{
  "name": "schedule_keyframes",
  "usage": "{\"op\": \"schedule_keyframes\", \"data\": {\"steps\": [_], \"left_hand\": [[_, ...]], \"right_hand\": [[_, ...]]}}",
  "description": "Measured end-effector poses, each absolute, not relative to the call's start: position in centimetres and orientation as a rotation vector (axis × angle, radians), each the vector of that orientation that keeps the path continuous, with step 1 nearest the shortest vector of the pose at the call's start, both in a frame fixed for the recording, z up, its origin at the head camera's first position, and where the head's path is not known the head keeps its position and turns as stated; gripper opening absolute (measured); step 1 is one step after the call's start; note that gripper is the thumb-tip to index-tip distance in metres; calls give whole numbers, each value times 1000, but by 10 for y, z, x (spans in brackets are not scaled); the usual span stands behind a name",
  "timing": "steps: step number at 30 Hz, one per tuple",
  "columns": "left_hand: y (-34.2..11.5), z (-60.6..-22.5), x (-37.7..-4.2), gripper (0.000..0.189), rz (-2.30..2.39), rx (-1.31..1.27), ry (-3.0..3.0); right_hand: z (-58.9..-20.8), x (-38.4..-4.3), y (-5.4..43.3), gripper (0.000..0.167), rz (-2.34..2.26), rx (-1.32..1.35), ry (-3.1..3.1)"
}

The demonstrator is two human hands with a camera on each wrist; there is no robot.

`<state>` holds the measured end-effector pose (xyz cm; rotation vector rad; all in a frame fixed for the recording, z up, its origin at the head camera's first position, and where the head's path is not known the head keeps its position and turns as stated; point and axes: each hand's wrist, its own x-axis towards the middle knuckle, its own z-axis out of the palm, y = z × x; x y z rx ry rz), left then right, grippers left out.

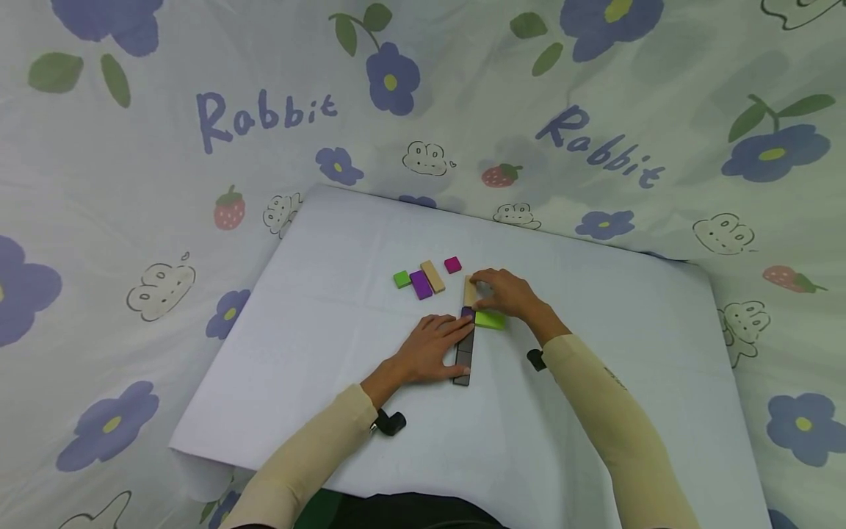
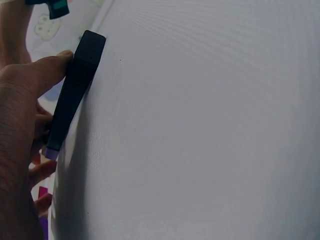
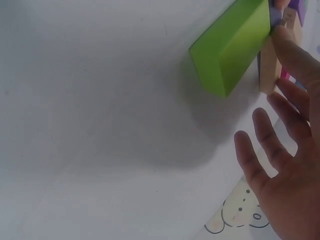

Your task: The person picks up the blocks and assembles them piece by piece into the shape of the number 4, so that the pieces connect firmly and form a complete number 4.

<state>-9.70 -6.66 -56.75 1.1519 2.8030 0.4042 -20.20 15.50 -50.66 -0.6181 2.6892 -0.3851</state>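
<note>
My left hand (image 1: 431, 350) rests against a straight row of blocks, thumb by the near end and fingertips at a dark purple block (image 1: 468, 312). Dark grey blocks (image 1: 465, 351) form the row's near part; in the left wrist view the row is a dark bar (image 2: 75, 92) beside the thumb. At the far end my right hand (image 1: 507, 292) pinches a tan wooden block (image 1: 469, 291) lengthwise between thumb and index finger, its other fingers spread. A lime green block (image 1: 490, 320) lies right of the purple one, partly under the right hand; the right wrist view shows it (image 3: 232, 50) close up.
Left of the row's far end lie a small green block (image 1: 402, 279), a purple block (image 1: 421, 285), a second tan block (image 1: 432, 276) and a magenta cube (image 1: 452, 264). The white tabletop (image 1: 297, 330) meets a patterned curtain (image 1: 463, 95) at the back.
</note>
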Motion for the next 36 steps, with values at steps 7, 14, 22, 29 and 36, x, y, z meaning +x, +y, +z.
{"op": "schedule_keyframes", "data": {"steps": [7,14,22,29,36], "left_hand": [[-67,-568,-96,87,418,1164,2807],[-66,-568,-96,87,413,1155,2807],[-67,-567,-96,87,443,1162,2807],[-67,-567,-96,87,440,1178,2822],[-67,-567,-96,86,443,1182,2823]], "right_hand": [[-508,-202,156,66,-417,-598,2677],[-510,-203,156,67,-413,-613,2672],[-513,-202,157,66,-441,-620,2682],[-514,-202,157,67,-437,-611,2691],[-516,-202,156,65,-433,-611,2700]]}}
